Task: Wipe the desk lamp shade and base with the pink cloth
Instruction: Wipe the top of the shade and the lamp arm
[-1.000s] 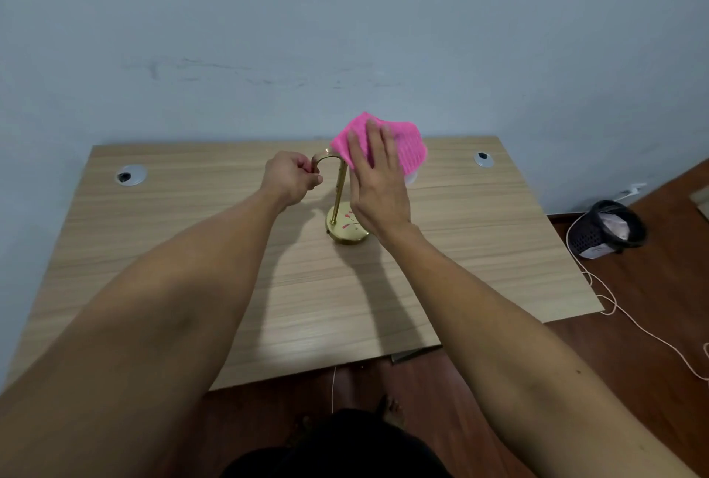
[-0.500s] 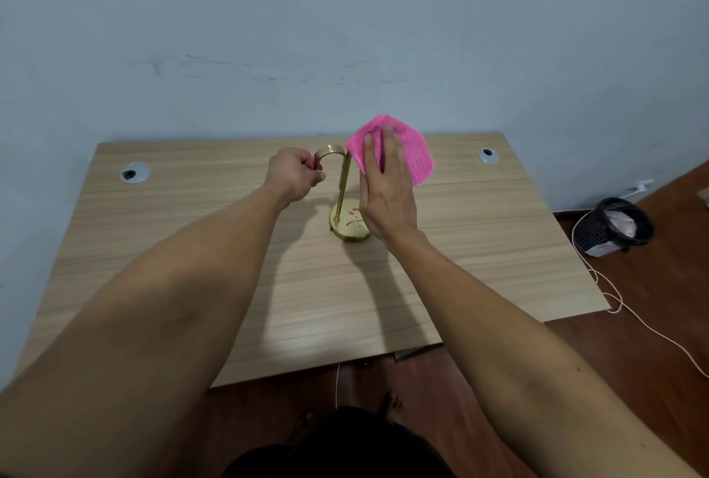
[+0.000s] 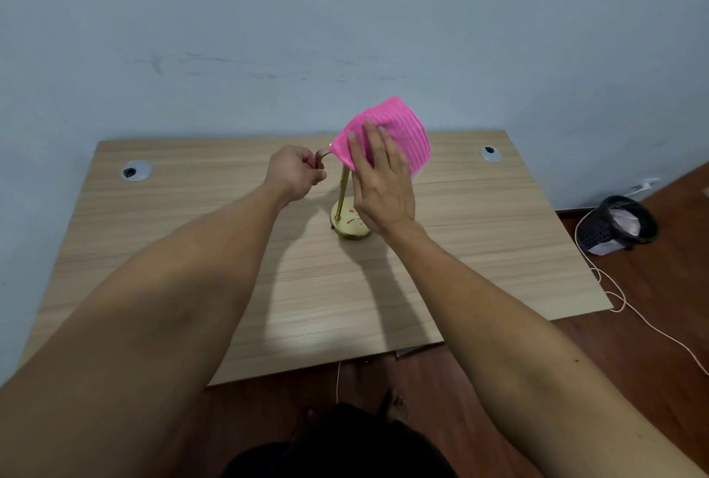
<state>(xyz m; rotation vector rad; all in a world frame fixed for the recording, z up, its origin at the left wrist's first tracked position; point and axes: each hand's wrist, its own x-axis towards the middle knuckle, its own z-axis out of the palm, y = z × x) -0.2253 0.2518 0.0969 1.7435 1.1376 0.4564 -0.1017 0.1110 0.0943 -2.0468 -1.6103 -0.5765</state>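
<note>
A small gold desk lamp stands mid-desk: round base [image 3: 347, 229], thin stem [image 3: 343, 186], curved neck at the top. My left hand [image 3: 295, 172] is closed around the curved neck. The pink cloth [image 3: 399, 136] is draped over the lamp shade, which is almost wholly hidden; only a pale sliver shows at the cloth's lower right. My right hand [image 3: 380, 182] presses flat on the near side of the cloth, fingers spread upward.
The wooden desk [image 3: 192, 247] stands against a pale blue wall, with cable grommets at the back left [image 3: 135, 170] and back right [image 3: 490, 154]. A black waste basket [image 3: 614, 224] and a thin cord [image 3: 629, 309] lie on the floor to the right.
My right hand and the pink cloth have shifted slightly over the shade, the cloth now bunched higher and more to the left. My left hand keeps its grip on the neck.
</note>
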